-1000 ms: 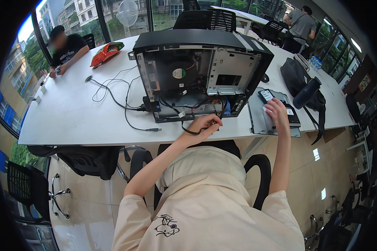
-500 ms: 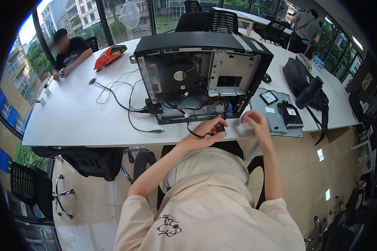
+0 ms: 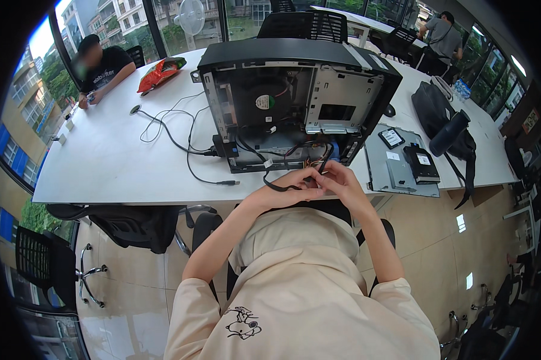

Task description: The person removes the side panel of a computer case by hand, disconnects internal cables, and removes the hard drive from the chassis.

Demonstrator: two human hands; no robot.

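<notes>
A black desktop computer case [image 3: 300, 51] stands on the white table with its inside facing me, showing a round fan [image 3: 264, 103] and a grey metal drive bracket [image 3: 344, 108]. Dark cables [image 3: 255, 153] run along its lower part and out over its front edge. My left hand [image 3: 287, 187] is closed on the black cables just outside the case. Touching the same cables from the right, my right hand [image 3: 344, 185] has its fingertips pinched on them against the left hand. The cable ends are hidden between my fingers.
Right of the case, a grey metal panel [image 3: 378, 165] carries a drive [image 3: 391, 138] and a black drive caddy [image 3: 423, 165]. Beyond lie a backpack [image 3: 429, 102] and a dark bottle [image 3: 450, 133]. Loose cords [image 3: 192, 174] and a red packet [image 3: 159, 75] lie left; a person [image 3: 105, 66] sits there.
My right hand has moved left from beside the case to meet my left hand at the cables, and its fingers have closed. The view has shifted slightly.
</notes>
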